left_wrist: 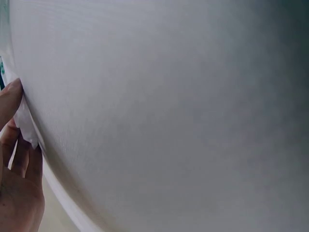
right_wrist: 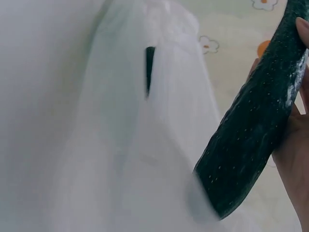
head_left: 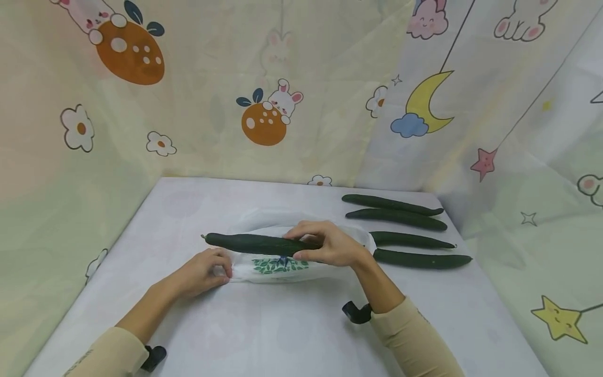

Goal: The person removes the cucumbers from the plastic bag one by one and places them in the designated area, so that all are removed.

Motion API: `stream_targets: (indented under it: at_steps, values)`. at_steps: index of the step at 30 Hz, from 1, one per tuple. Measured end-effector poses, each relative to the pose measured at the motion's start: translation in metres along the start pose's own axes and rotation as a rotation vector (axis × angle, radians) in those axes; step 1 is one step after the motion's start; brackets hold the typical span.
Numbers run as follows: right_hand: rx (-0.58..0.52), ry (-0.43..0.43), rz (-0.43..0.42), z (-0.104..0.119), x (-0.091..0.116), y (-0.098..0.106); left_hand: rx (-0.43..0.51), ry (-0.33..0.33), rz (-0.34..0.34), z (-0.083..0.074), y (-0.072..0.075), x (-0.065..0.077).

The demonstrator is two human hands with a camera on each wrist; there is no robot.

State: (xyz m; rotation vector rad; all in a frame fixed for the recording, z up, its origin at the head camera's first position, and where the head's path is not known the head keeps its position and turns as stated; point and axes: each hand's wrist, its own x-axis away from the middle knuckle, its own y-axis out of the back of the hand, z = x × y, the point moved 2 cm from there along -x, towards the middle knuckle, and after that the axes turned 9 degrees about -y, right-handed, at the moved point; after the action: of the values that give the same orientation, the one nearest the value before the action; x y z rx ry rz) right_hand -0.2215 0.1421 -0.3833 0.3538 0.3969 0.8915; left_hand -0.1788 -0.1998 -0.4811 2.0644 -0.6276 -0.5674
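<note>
My right hand (head_left: 333,246) grips a long dark green cucumber (head_left: 252,244) near its right end, over a white plastic bag (head_left: 325,270) with a green leaf print. The cucumber's stem end points left. In the right wrist view, the cucumber (right_wrist: 246,140) slants in front of the translucent bag (right_wrist: 159,140), and a dark strip shows in a gap of the film. My left hand (head_left: 204,272) is at the bag's left end. Up close in the left wrist view, the left hand's thumb and fingers (left_wrist: 9,101) pinch the bag's edge.
On the right of the white table (head_left: 264,335), two cucumbers (head_left: 395,217) lie toward the back. Nearer, two more cucumbers (head_left: 421,259) reach the bag's right edge, which overlaps their left ends. A printed cloth (head_left: 202,115) surrounds the table at the back and sides.
</note>
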Motion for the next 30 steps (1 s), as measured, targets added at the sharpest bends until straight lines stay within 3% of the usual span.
stream_targets:
  at_steps: [7,15,21,30]
  values:
    - [-0.086,0.130,-0.016,0.018,-0.009,0.005,0.016,-0.003,0.003,0.000,0.001,-0.002]
    - [-0.096,0.155,-0.031,0.031,-0.012,0.009,0.011,-0.019,-0.006,0.000,0.000,-0.002]
    - [-0.158,0.231,-0.039,0.039,-0.011,0.014,0.000,-0.032,-0.002,-0.001,0.001,-0.001]
    - [-0.212,0.275,-0.034,0.057,-0.001,0.023,0.014,-0.034,0.004,-0.001,0.001,-0.001]
